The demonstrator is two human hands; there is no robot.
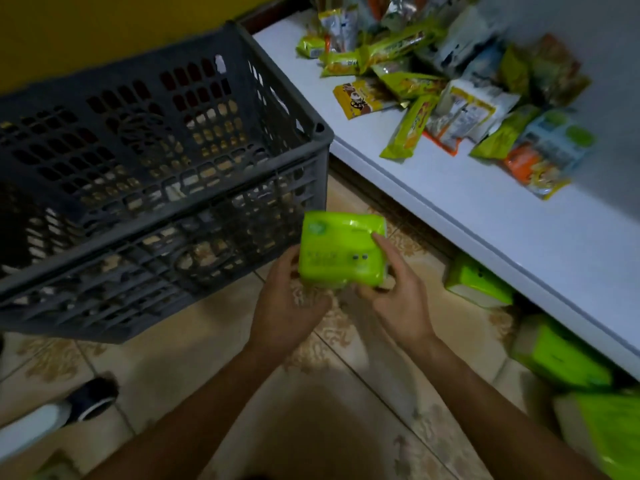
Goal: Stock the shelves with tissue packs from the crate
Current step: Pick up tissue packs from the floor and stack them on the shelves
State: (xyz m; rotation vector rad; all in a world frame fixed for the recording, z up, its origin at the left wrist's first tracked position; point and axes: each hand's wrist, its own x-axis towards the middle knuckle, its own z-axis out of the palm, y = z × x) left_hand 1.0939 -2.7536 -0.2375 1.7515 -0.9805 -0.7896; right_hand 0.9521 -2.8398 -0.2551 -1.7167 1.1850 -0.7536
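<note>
While left hand [287, 303] cups its left side and right hand [391, 292] pinches its right end, pack [341, 251] hangs over floor [207, 375] between crate [138, 237] and shelf [485, 220]. Two-handed hold probably squares it to slot beside stocked packs [478, 282] under shelf.

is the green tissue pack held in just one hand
No, the left hand and the right hand both hold the green tissue pack.

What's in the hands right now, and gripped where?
A green tissue pack, held by both hands: left hand cups its left end, right hand grips its right end, one digit across the printed face.
</note>
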